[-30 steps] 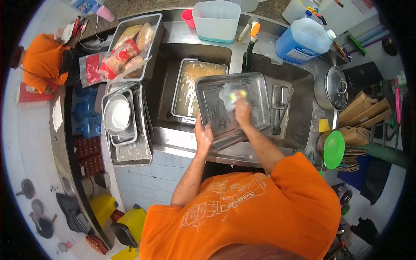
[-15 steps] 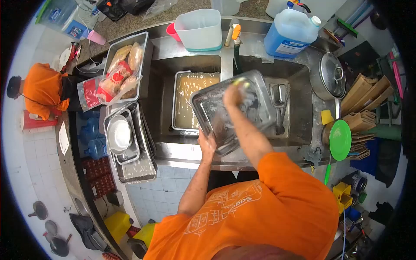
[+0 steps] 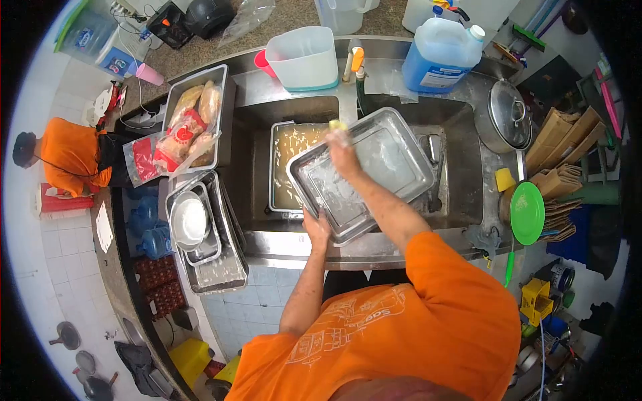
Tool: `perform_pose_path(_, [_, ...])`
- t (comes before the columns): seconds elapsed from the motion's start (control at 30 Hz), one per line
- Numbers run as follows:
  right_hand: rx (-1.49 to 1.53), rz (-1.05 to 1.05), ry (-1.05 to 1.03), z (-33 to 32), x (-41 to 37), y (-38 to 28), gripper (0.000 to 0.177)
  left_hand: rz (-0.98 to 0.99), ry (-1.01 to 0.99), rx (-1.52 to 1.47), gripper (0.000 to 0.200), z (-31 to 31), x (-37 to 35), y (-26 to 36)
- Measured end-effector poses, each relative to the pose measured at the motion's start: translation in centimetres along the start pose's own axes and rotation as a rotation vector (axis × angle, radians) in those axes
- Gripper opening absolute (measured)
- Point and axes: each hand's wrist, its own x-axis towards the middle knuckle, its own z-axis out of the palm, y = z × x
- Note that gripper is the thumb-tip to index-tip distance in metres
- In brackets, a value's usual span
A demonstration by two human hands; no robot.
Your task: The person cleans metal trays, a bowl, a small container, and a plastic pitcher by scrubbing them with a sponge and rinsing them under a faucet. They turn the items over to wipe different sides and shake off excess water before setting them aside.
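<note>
A rectangular metal baking tray (image 3: pixel 391 160) is held tilted over the sink, its inside wet and streaked with suds. My left hand (image 3: pixel 317 228) grips its lower left rim. Near the upper left rim, my right hand (image 3: pixel 342 152) is closed on a yellow sponge (image 3: pixel 338 125), partly hidden by the fingers. Under the tray's left side, another tray (image 3: pixel 275 170) lies in the left basin, full of cloudy, brownish water. The right basin (image 3: pixel 461 167) holds a small metal container (image 3: pixel 434 148), partly covered by the tray in my hands.
Stacked metal trays (image 3: pixel 221 277) with a round pan (image 3: pixel 189 219) stand at left, below a bin (image 3: pixel 226 120) of bagged poultry. A faucet (image 3: pixel 358 63), plastic tub (image 3: pixel 301 60) and blue liquid jug (image 3: pixel 438 63) line the back. A lidded pot (image 3: pixel 505 117) stands right. Another person (image 3: pixel 70 157) is far left.
My right hand with the sponge has moved left across the tray to its upper left rim. The tray has shifted slightly, and my left hand keeps its hold.
</note>
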Motion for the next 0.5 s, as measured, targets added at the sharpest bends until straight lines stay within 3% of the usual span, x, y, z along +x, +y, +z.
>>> perform_pose_path(0.03, [0.037, -0.073, -0.132, 0.5, -0.4, -0.5, 0.031, -0.028, -0.003, 0.004, 0.052, 0.0, 0.6, -0.1])
perform_pose_path(0.1, [0.082, -0.162, -0.308, 0.6, -0.9, 0.8, 0.031, 0.106, 0.084, 0.212, 0.048, 0.1, 1.0, -2.0])
perform_pose_path(0.17, [0.300, 0.270, -0.080, -0.5, 0.2, 2.5, 0.031, 0.181, 0.102, 0.256, 0.046, -0.1, 1.2, -2.5])
perform_pose_path(0.23, [0.204, 0.351, 0.025, -2.2, 0.5, 4.4, 0.029, 0.184, 0.073, 0.141, 0.045, -0.6, 1.7, -1.2])
perform_pose_path(0.27, [0.001, 0.214, 0.016, -3.0, 0.7, 5.6, 0.028, 0.195, 0.091, 0.147, 0.044, -0.5, 2.2, -1.0])
perform_pose_path(0.37, [-0.054, 0.530, 0.080, -4.0, 0.7, 4.8, 0.034, 0.153, 0.094, 0.099, 0.045, -0.7, 2.1, -0.3])
perform_pose_path(0.4, [-0.173, 0.479, 0.002, -3.7, -0.2, 4.1, 0.036, 0.058, 0.034, 0.162, 0.049, -1.0, 2.3, -0.2])
perform_pose_path(0.5, [-0.416, 0.325, -0.162, -3.5, -2.2, 0.3, 0.041, 0.155, 0.129, 0.168, 0.036, -0.7, 2.9, -0.2])
